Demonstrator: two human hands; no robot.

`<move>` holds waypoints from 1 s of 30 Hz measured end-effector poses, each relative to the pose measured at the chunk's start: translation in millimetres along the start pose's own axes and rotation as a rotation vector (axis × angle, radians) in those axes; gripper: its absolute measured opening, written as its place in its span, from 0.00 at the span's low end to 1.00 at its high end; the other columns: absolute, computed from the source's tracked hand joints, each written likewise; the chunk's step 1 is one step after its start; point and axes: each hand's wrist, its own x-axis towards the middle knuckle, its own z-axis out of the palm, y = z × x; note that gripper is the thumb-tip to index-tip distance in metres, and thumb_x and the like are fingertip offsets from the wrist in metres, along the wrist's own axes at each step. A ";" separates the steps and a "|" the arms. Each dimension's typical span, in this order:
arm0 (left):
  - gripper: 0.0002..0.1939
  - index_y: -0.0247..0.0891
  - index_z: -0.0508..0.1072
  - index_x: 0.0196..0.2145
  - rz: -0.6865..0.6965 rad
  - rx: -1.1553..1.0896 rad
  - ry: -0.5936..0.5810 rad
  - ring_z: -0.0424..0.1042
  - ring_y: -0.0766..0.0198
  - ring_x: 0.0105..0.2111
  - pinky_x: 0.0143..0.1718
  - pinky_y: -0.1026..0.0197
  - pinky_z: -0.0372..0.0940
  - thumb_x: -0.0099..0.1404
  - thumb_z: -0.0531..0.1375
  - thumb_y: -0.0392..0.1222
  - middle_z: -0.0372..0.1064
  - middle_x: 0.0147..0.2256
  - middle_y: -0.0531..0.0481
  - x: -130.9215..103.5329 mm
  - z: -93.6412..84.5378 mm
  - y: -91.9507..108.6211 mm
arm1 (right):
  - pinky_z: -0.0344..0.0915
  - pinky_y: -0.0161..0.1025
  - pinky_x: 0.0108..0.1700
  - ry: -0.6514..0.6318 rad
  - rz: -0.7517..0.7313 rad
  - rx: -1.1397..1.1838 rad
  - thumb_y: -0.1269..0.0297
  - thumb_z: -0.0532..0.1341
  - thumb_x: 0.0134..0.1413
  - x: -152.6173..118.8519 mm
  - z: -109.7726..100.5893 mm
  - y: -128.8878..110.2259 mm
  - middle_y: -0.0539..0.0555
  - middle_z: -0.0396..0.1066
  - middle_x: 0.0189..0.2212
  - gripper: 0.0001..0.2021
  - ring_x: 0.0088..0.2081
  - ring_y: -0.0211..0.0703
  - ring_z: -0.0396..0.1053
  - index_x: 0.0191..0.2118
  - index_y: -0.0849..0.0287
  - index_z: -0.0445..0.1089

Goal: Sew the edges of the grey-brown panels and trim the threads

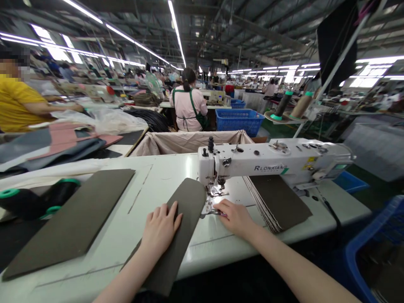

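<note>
My left hand (162, 227) lies on a long dark olive fabric panel (189, 198), its fingers stretched out and slightly apart. The panel's rounded far end rests just left of the needle area of a white sewing machine (240, 162), and its near end hangs over the table edge. Beside the presser foot, my right hand (235, 216) is closed, fingertips pinched round a small metal tool with a purple part (222, 214). Most of that tool is hidden by the fingers, so its exact kind is unclear.
A stack of olive panels (277, 202) sits under the machine arm. Another olive panel (72, 219) lies left, near black thread cones (22, 204). Behind the table is a cloth-lined bin (176, 143). A blue crate (356, 256) stands at right. Co-workers sit ahead and left.
</note>
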 end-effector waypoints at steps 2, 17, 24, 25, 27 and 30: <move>0.24 0.41 0.60 0.62 -0.017 0.031 0.011 0.69 0.42 0.50 0.46 0.41 0.64 0.70 0.47 0.42 0.68 0.51 0.34 -33.2 2.4 -18.1 | 0.64 0.36 0.44 0.021 0.030 0.118 0.68 0.56 0.60 -31.3 -4.5 -5.0 0.50 0.72 0.45 0.16 0.43 0.42 0.72 0.52 0.51 0.68; 0.31 0.47 0.47 0.68 0.348 -0.234 -0.238 0.46 0.55 0.67 0.66 0.44 0.46 0.69 0.44 0.34 0.44 0.68 0.51 -46.7 9.0 14.8 | 0.58 0.36 0.33 0.085 0.503 0.378 0.58 0.51 0.67 -167.7 43.8 -19.7 0.49 0.68 0.31 0.07 0.32 0.42 0.68 0.39 0.54 0.60; 0.30 0.48 0.49 0.68 0.360 -0.251 -0.231 0.48 0.55 0.67 0.66 0.44 0.46 0.69 0.45 0.36 0.44 0.68 0.52 -45.6 11.6 15.6 | 0.54 0.35 0.29 0.134 0.520 0.330 0.58 0.51 0.67 -162.1 56.4 -14.3 0.46 0.66 0.25 0.07 0.27 0.41 0.68 0.40 0.55 0.59; 0.30 0.48 0.49 0.68 0.358 -0.250 -0.233 0.47 0.54 0.67 0.66 0.44 0.46 0.69 0.45 0.36 0.44 0.68 0.52 -45.7 11.4 15.4 | 0.54 0.35 0.29 0.139 0.509 0.326 0.58 0.51 0.67 -159.7 57.2 -14.4 0.46 0.66 0.25 0.07 0.27 0.41 0.68 0.40 0.55 0.59; 0.30 0.48 0.49 0.68 0.357 -0.247 -0.238 0.47 0.55 0.67 0.66 0.43 0.46 0.69 0.45 0.36 0.45 0.68 0.52 -45.7 11.2 15.0 | 0.53 0.35 0.28 0.148 0.486 0.309 0.59 0.51 0.68 -155.4 58.2 -14.7 0.46 0.66 0.25 0.07 0.26 0.41 0.67 0.40 0.55 0.58; 0.30 0.47 0.48 0.68 0.361 -0.243 -0.241 0.47 0.55 0.67 0.66 0.43 0.46 0.70 0.45 0.36 0.44 0.68 0.51 -45.8 12.1 14.2 | 0.51 0.35 0.27 0.152 0.465 0.273 0.60 0.50 0.68 -151.6 58.7 -14.6 0.46 0.65 0.23 0.07 0.25 0.40 0.67 0.38 0.55 0.58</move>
